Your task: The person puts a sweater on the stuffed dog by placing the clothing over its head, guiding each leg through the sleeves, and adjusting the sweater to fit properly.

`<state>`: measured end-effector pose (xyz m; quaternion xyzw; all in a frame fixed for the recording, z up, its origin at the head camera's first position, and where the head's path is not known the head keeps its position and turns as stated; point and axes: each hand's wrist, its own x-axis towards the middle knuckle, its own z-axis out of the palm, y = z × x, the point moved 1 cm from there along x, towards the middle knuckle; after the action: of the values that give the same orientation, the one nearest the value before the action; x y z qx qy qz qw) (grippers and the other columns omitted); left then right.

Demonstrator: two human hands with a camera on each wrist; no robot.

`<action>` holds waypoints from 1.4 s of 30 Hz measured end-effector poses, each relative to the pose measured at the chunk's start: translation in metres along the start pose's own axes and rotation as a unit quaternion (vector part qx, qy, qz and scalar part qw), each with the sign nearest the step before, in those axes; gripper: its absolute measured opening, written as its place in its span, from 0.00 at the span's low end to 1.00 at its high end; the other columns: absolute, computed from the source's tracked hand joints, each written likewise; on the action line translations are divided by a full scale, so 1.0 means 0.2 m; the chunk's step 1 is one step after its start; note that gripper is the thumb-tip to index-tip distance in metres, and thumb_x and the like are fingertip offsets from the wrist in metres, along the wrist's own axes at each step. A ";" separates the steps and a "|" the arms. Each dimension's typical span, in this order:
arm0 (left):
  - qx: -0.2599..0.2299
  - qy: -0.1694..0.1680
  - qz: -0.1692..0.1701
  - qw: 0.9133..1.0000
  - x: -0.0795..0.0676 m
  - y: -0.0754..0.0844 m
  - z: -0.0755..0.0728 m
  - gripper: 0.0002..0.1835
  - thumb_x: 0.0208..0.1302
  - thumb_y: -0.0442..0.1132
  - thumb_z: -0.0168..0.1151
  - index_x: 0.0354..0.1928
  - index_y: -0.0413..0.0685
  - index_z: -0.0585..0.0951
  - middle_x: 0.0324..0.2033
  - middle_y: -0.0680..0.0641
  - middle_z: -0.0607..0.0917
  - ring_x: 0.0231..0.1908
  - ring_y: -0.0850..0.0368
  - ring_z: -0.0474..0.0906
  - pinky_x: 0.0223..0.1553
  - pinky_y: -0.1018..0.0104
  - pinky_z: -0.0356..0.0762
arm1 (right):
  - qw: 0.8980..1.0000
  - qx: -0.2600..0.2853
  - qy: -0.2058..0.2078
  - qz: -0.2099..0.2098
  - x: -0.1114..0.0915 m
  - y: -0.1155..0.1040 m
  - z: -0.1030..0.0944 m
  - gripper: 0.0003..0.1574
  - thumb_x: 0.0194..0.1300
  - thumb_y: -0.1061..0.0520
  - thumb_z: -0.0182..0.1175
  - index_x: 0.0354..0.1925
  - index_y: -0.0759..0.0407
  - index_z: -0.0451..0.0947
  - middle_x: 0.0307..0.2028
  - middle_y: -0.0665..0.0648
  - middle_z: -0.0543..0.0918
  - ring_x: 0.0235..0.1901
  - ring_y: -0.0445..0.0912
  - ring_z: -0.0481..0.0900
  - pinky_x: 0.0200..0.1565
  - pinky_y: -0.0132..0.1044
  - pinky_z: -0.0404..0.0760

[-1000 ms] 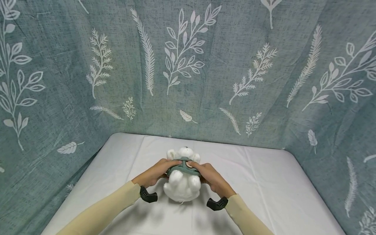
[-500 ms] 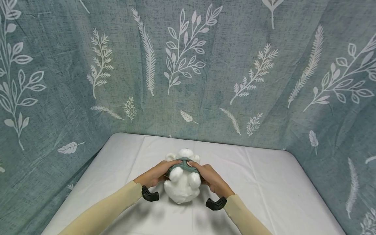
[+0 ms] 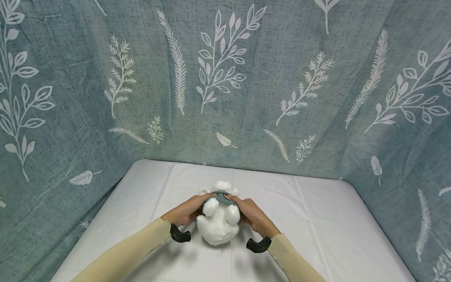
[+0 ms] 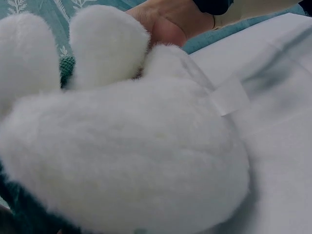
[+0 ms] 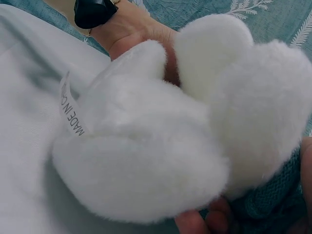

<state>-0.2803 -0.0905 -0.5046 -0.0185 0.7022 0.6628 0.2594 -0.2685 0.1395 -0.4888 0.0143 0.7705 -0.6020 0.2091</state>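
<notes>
A white plush bear (image 3: 217, 225) in a green knitted sweater (image 3: 222, 198) is held over the middle of the table, its small-eared head pointing away from me. My left hand (image 3: 186, 208) grips its left side, thumb on top of the sweater. From the other side my right hand (image 3: 254, 213) grips it the same way, and the remaining fingers of both hands are mostly hidden. In the right wrist view the toy's furry bottom (image 5: 141, 175) and a white sewn-in label (image 5: 71, 111) show. Some right-hand fingers (image 5: 191, 223) curl in under the body.
A white cloth-covered table (image 3: 317, 223) stretches out around the hands. Blue-green curtains (image 3: 225, 129) with white leaf prints hang behind it and on both sides. Each wrist wears a black camera strap, and the sleeves are cream.
The bear has tipped: its head has sunk away at the far end, and its bottom has turned up towards me. Both hands keep their grip and have barely shifted.
</notes>
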 end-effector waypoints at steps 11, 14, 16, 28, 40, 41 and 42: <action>0.115 0.021 0.039 0.992 -0.04 0.04 -0.06 0.31 0.70 0.67 0.58 0.45 0.43 0.84 0.38 0.46 0.85 0.37 0.53 0.81 0.39 0.59 0.80 | 0.999 -0.038 0.000 -0.019 -0.04 0.00 -0.03 0.41 0.69 0.25 0.57 0.48 0.62 0.83 0.31 0.55 0.83 0.28 0.45 0.81 0.36 0.42 0.83; 0.204 0.100 0.103 0.968 -0.08 0.09 -0.07 0.22 0.73 0.59 0.59 0.41 0.46 0.83 0.34 0.48 0.82 0.32 0.54 0.78 0.34 0.60 0.76 | 0.998 -0.053 0.012 -0.036 -0.06 -0.01 -0.05 0.43 0.70 0.26 0.57 0.54 0.63 0.77 0.28 0.58 0.81 0.24 0.47 0.81 0.36 0.48 0.85; 0.247 0.141 0.167 0.944 -0.11 0.13 -0.07 0.13 0.74 0.51 0.61 0.42 0.48 0.82 0.35 0.50 0.82 0.34 0.55 0.77 0.35 0.60 0.76 | 0.997 -0.059 0.019 -0.054 -0.08 -0.01 -0.06 0.42 0.71 0.27 0.57 0.59 0.62 0.72 0.31 0.60 0.82 0.25 0.50 0.82 0.36 0.49 0.85; 0.460 0.054 0.464 0.755 -0.24 0.21 0.05 0.06 0.67 0.43 0.67 0.43 0.57 0.89 0.36 0.60 0.81 0.37 0.62 0.68 0.42 0.61 0.67 | 0.975 -0.148 0.040 -0.161 -0.17 0.01 -0.09 0.18 0.73 0.42 0.63 0.53 0.48 0.75 0.38 0.59 0.78 0.23 0.49 0.78 0.32 0.56 0.84; 0.578 0.097 0.499 0.639 -0.20 0.16 0.14 0.19 0.66 0.58 0.70 0.54 0.61 0.89 0.27 0.60 0.76 0.33 0.60 0.60 0.36 0.65 0.58 | 0.973 -0.149 0.043 -0.173 -0.14 0.02 -0.09 0.13 0.75 0.49 0.62 0.47 0.56 0.86 0.37 0.54 0.80 0.25 0.46 0.73 0.25 0.38 0.77; 0.585 0.102 0.494 0.635 -0.19 0.16 0.15 0.19 0.66 0.59 0.69 0.55 0.62 0.89 0.27 0.59 0.76 0.32 0.60 0.60 0.36 0.65 0.59 | 0.977 -0.134 0.041 -0.163 -0.14 0.02 -0.09 0.12 0.76 0.50 0.61 0.45 0.57 0.86 0.36 0.55 0.80 0.25 0.46 0.71 0.26 0.39 0.77; 0.592 0.109 0.489 0.631 -0.19 0.16 0.15 0.19 0.67 0.60 0.68 0.55 0.63 0.89 0.27 0.59 0.77 0.32 0.59 0.60 0.35 0.64 0.59 | 0.980 -0.119 0.038 -0.154 -0.15 0.02 -0.10 0.12 0.76 0.51 0.60 0.43 0.57 0.85 0.36 0.56 0.81 0.24 0.45 0.70 0.26 0.39 0.76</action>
<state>-0.2482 -0.0701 -0.4605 0.4131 0.8729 0.1270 -0.2264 -0.2465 0.1654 -0.4796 -0.1063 0.8370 -0.5301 0.0847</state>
